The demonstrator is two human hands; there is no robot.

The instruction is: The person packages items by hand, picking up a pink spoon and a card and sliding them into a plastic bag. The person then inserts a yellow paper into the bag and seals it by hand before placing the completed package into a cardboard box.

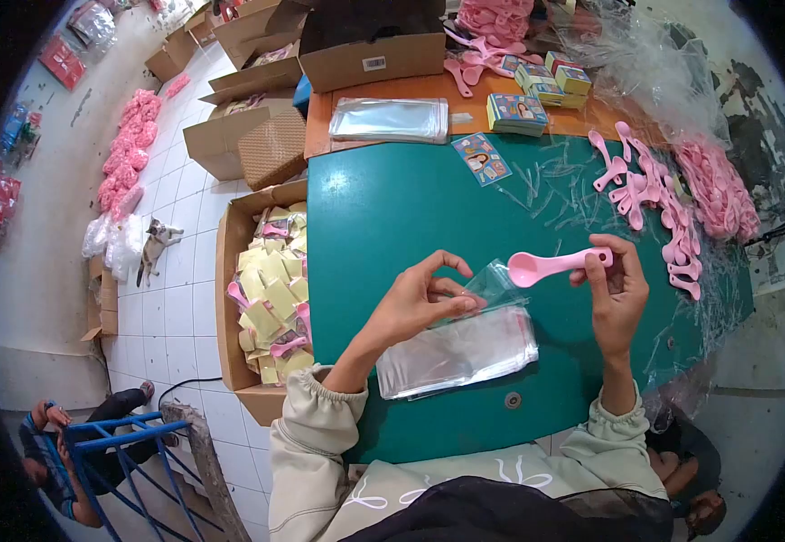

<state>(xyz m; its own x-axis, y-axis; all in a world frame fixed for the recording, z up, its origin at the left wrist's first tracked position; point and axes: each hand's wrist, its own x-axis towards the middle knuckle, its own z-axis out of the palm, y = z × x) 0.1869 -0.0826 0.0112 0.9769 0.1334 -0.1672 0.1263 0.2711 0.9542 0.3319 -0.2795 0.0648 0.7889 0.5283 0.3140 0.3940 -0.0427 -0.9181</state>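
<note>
My right hand (616, 294) pinches the handle end of a pink measuring spoon (551, 266), its bowl pointing left. The bowl is right at the mouth of a clear plastic bag (499, 287), which my left hand (424, 298) holds between thumb and fingers. Beneath both lies a stack of clear plastic bags (460, 354) on the green table (365, 217). Several more pink spoons (650, 185) are spread at the table's right side. One printed card (481, 160) rests flat near the back edge.
At the left stands a carton (226, 334) of packed spoons and yellow cards. Bundled cards (516, 114) and another bag stack (389, 119) sit at the back. Plastic strips (551, 185) litter the table. A cat (155, 246) is on the floor; a person (58, 452) sits lower left, another (686, 456) lower right.
</note>
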